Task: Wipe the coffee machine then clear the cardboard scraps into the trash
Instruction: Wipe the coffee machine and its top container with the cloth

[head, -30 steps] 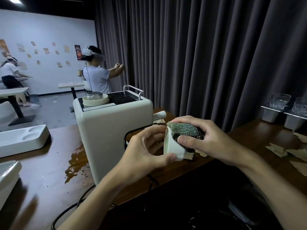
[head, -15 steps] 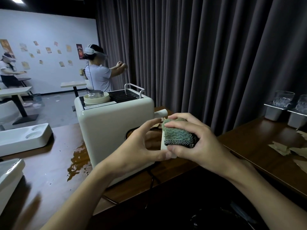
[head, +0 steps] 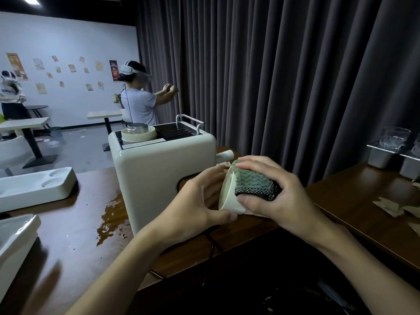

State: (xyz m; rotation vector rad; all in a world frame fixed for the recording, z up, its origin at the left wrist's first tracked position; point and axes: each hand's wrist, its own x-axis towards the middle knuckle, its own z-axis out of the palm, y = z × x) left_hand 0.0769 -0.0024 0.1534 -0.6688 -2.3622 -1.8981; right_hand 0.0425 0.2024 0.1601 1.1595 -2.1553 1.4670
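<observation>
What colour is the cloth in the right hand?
The cloth is grey-green with a dark edge; head view.

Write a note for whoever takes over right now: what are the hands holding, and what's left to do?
Left hand: grips a cream cup-shaped piece beside the coffee machine.
Right hand: holds the green cloth, pressed on that piece.
Done: wiping is under way; how much is finished can't be told.
Left: a brown spill lies by the machine. Cardboard scraps lie on the right-hand table. No trash bin is in view.
</observation>
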